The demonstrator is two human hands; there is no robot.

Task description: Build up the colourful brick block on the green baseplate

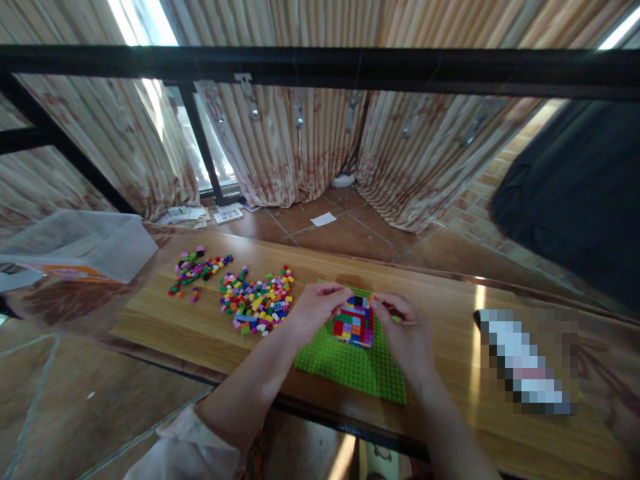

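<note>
A green studded baseplate [360,373] lies on the wooden table, with a block of multicoloured toy bricks [354,327] built up on it. At the upper left corner of the brick block is my left hand [320,307], thumb and forefinger pinched together; whatever is between them is too small to make out. My right hand [410,330] is at the upper right corner, its thumb and forefinger closed on a small orange brick [371,299]. Both hands hover over or touch the block's far edge, and the fingers partly hide that edge.
Left of the baseplate, a large pile of loose bricks [257,300] and a smaller pile [200,268] lie on the wooden table [440,387]. A translucent plastic bin [125,243] stands at the far left. A pixelated object [530,363] lies at the right.
</note>
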